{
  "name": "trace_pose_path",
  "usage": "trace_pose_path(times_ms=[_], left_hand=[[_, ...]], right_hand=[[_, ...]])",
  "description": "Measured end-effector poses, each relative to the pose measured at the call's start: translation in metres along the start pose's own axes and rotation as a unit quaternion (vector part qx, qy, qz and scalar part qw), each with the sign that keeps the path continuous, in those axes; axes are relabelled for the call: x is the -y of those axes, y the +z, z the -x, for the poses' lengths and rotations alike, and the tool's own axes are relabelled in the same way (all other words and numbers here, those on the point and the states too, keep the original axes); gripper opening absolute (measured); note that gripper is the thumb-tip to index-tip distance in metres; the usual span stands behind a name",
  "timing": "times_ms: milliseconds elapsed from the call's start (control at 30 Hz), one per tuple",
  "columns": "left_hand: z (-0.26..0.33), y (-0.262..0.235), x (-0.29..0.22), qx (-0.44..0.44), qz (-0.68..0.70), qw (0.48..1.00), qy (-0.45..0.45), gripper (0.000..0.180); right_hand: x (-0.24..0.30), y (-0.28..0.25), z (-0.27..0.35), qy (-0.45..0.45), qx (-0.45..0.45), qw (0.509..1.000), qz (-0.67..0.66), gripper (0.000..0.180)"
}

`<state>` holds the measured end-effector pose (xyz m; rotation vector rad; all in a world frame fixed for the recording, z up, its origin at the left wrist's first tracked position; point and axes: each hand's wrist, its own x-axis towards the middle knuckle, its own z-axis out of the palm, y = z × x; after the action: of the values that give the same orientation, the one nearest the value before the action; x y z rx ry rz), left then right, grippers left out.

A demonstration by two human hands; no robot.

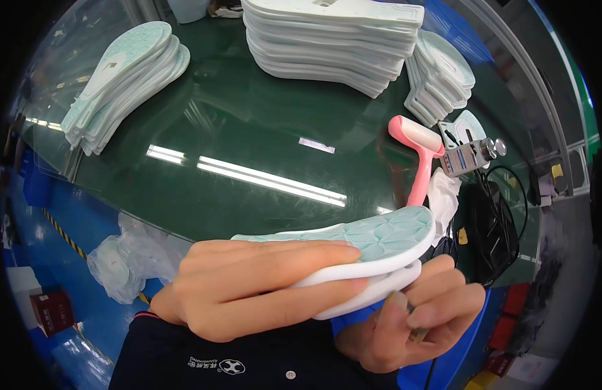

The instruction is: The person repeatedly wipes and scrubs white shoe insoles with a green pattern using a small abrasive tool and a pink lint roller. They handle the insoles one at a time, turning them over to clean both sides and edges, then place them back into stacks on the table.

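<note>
My left hand (249, 286) is closed around two sole-shaped panels held one above the other. The upper panel (392, 234) has a pale green, leaf-patterned face and a white rim. Under it shows the white edge of the lower panel (379, 289), with a gap between them at the rounded end. Beside that end, my right hand (418, 318) is closed in a pinch, its thumb against the fingers. Between them is a small, dark, thin piece (415, 335), mostly hidden, whose kind I cannot make out.
On the dark green table (249, 130) stand a left stack (129, 78), a tall middle stack (327, 52) and a right stack (437, 78) of similar panels. A pink-handled lint roller (419, 156), a metal-capped bottle (467, 158) and a white cloth (444, 195) lie at the right.
</note>
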<state>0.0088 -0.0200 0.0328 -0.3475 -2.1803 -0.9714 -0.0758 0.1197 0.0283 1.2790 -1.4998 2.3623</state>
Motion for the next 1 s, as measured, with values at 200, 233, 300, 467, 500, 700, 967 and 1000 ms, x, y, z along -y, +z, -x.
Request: trace_pose_path(times_ms=[200,233,300,467,500,700,967,1000], left_hand=[[0.002,0.007,0.000,-0.032,-0.016,0.999,0.024,0.016],[0.004,0.007,0.001,-0.036,-0.016,0.999,0.021,0.016],[0.005,0.007,0.002,-0.039,-0.018,0.999,0.015,0.016],[0.000,0.007,-0.003,-0.039,-0.031,0.998,0.026,0.016],[0.002,0.008,-0.001,-0.044,-0.035,0.998,0.034,0.016],[0.006,0.012,0.004,-0.055,-0.072,0.995,0.031,0.015],[0.008,-0.004,0.006,0.043,0.039,0.998,-0.034,0.030],[0.008,-0.006,0.005,0.058,0.058,0.996,-0.045,0.032]], right_hand=[[-0.003,0.008,0.004,-0.045,0.029,0.998,0.024,0.031],[-0.005,0.008,0.005,-0.035,0.014,0.999,0.021,0.032],[-0.007,0.004,0.006,-0.026,0.006,0.999,0.028,0.033],[0.005,0.003,0.002,-0.018,0.073,0.994,0.079,0.031],[0.001,0.001,0.006,0.007,0.037,0.998,0.051,0.032],[-0.002,0.004,0.006,0.017,0.095,0.993,0.064,0.031],[0.003,-0.008,0.006,0.069,-0.048,0.996,-0.008,0.034],[0.003,-0.006,0.008,0.052,-0.039,0.997,-0.032,0.033]])
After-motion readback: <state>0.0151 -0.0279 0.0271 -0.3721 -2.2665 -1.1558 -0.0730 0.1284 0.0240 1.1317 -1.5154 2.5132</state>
